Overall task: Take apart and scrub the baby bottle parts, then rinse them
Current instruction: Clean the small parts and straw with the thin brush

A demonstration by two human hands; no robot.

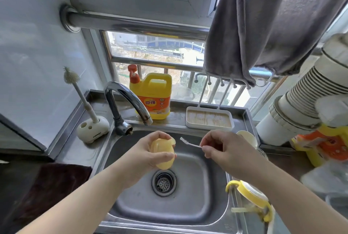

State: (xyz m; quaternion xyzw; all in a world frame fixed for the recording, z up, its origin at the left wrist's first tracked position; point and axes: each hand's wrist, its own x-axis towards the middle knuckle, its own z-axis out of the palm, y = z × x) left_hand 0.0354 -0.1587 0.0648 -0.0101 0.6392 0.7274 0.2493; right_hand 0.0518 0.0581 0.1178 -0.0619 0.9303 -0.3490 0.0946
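My left hand point(148, 151) grips a translucent yellow bottle cap point(163, 155) over the steel sink point(197, 201), just below the tap point(128, 102). My right hand point(216, 147) pinches the thin handle of a small white brush point(189, 143), whose bristled tip points left toward the cap without touching it. A yellow bottle collar with handles point(252, 196) lies on the sink's right edge, beside a pale straw piece point(243, 209). No water runs from the tap.
A yellow detergent jug point(152, 98) stands behind the sink. A long bottle brush point(79, 92) rests upright in a white holder point(93, 129) at the left. A white tray point(209, 120) sits at the back right. A grey towel point(263, 26) hangs above.
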